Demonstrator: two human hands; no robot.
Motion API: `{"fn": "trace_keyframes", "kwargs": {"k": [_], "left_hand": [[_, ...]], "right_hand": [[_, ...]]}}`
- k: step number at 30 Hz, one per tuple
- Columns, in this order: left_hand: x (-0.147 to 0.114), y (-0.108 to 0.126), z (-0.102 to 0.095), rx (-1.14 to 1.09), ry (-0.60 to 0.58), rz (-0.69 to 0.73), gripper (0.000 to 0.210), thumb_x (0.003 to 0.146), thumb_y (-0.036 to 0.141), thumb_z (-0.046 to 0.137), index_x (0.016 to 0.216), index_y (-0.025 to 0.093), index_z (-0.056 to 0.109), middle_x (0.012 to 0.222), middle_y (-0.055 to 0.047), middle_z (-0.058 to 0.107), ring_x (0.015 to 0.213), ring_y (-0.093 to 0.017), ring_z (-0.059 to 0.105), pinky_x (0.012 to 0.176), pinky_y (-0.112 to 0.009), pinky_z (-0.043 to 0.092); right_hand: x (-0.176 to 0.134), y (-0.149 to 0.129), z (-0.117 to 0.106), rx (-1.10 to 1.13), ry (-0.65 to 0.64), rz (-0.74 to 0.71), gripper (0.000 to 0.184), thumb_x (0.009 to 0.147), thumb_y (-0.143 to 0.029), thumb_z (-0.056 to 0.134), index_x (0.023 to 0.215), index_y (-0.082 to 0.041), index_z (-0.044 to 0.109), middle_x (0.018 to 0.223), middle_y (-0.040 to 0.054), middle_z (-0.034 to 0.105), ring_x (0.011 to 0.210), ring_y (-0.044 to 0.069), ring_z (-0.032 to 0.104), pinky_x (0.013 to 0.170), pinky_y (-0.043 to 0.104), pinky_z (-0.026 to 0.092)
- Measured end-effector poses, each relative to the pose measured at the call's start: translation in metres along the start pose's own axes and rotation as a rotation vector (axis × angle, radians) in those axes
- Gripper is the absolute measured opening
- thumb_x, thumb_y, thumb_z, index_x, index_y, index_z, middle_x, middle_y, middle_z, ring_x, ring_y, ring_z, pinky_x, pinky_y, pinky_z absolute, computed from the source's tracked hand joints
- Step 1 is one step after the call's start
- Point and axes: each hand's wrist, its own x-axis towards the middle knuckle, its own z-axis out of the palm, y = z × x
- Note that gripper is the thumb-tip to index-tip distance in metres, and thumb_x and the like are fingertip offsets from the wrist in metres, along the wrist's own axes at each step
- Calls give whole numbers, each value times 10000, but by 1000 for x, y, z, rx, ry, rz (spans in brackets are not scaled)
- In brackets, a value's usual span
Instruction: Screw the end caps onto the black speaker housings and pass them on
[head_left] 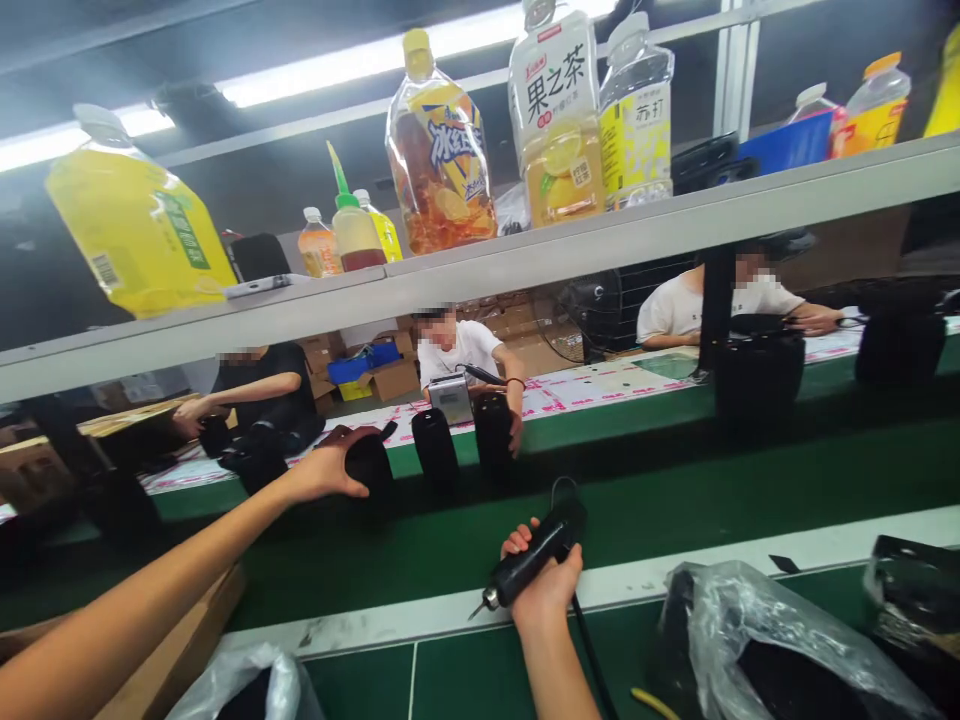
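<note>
My left hand [339, 464] reaches across the green belt [315, 570] and wraps round a black rounded case [371, 468] with a small strap on top. In my right hand [546, 580] is a black electric screwdriver [538, 552], its thin metal bit pointing down and to the left. A cord runs down from it beside my wrist. To the right of the held case stand two more black cases, a narrow one [435, 446] and a wider one [493, 436]; a co-worker's hand [515, 425] touches the wider one.
Overhead, a grey shelf [465, 262] carries several drink bottles. Co-workers sit across the belt. Bagged black parts [750, 625] lie at the lower right, another plastic bag [255, 680] and a cardboard box [187, 640] at the lower left. More black cases [759, 375] stand farther right.
</note>
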Motion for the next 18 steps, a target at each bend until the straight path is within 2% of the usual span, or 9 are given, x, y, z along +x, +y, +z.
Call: {"fn": "trace_keyframes", "kwargs": {"k": [3,6,7,8,11,13,15,17,18], "left_hand": [[-67,45,-15,-37,-72,25,891,597,299,839,1372,310,400,1284,-50,453,1172,-278,490,1044,-424,401],[-130,96,-8,-126,-154,-19,932,556,296,849,1358,421,391,1315,-2,396,1166,-251,509,1004,-329,451],[-146,112,-2,-185,-221,-41,947,544,290,856,1353,441,389,1318,-2,380,1132,-243,531,964,-312,482],[-158,125,6,-232,-258,-60,949,541,282,857,1346,460,389,1332,-1,357,1097,-234,552,926,-301,507],[-174,151,25,-247,-256,-88,1000,560,264,846,1385,480,326,1401,-32,276,1099,-262,555,931,-357,513],[-176,153,27,-223,-258,-95,1041,579,339,848,1423,483,255,1456,-57,227,1163,-309,527,974,-421,485],[-182,143,17,-236,-307,-81,1093,569,457,845,1448,476,197,1527,-59,162,1262,-354,457,1015,-455,450],[-196,118,3,-256,-292,-77,1080,572,534,820,1454,467,199,1563,-24,163,1336,-362,377,1037,-446,434],[-206,101,-1,-260,-194,-96,981,600,560,790,1426,488,267,1532,6,278,1323,-347,402,1039,-436,435]], "right_hand": [[-4,-2,1,-32,-14,-1,648,1074,-652,241,1003,-46,458,754,47,350,621,81,370,584,139,383],[-7,-5,-1,-100,-40,-7,647,1073,-655,254,998,-45,457,757,47,353,623,79,373,587,139,388],[-7,-6,-2,-122,-48,-10,646,1072,-657,263,993,-45,457,755,45,351,622,79,372,588,139,389],[-7,-7,-3,-138,-54,-13,646,1070,-658,272,988,-45,457,751,44,349,620,78,371,588,138,389],[-6,-7,-5,-150,-52,-6,649,1068,-661,277,968,-46,458,743,41,344,617,78,367,594,142,391],[-7,-7,-5,-130,-44,4,658,1067,-666,270,959,-46,459,742,42,344,619,79,368,598,145,393],[-9,-7,-5,-98,-37,10,658,1069,-663,264,957,-45,460,742,43,345,621,80,369,599,145,391],[-10,-8,-6,-60,-30,13,643,1074,-647,267,959,-45,460,746,44,347,624,81,370,596,142,388],[-9,-9,-6,-40,-28,15,630,1077,-635,274,960,-45,459,747,43,347,623,80,370,594,140,387]]}}
